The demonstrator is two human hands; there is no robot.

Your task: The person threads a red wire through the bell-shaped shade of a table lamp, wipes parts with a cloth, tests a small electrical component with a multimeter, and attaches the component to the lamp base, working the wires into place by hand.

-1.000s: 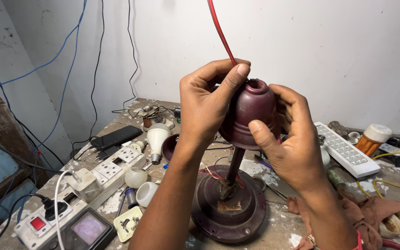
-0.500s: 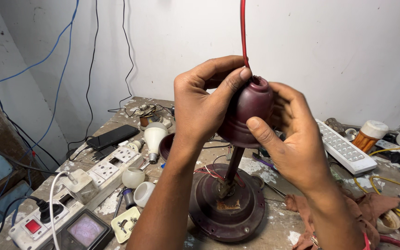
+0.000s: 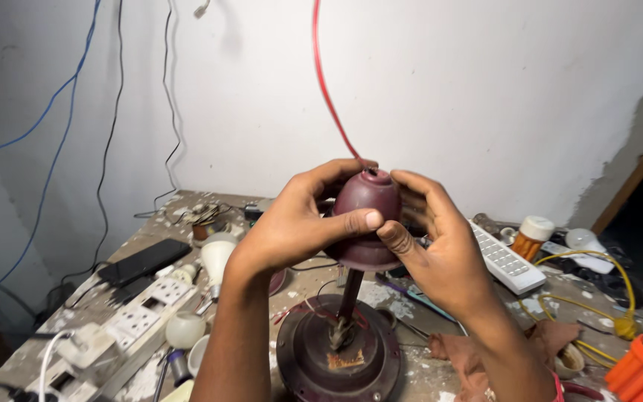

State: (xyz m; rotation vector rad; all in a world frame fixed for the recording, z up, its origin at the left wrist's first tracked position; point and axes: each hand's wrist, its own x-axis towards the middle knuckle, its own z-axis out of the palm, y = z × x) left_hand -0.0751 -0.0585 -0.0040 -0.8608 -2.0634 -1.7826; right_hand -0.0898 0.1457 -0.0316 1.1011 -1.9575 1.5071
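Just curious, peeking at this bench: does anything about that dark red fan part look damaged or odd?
Yes. The round base under the dark red cup shows a rusty patch and loose wires around its rod. The worktable is paint-splattered and cluttered with bulbs.

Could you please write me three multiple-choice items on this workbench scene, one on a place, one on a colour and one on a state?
1. Where does the white keypad remote lie?
A. on the table behind the right hand
B. on top of the round base
C. hanging on the wall

2. What colour is the wire entering the top of the dome cover?
A. blue
B. red
C. yellow

3. How is the dome cover held?
A. lying loose on the table
B. by the left hand only
C. by both hands

Answers: 1 A, the remote rests on the table beyond the right hand. 2 B, a red wire runs down into the dome's top. 3 C, the left hand and the right hand both wrap it.
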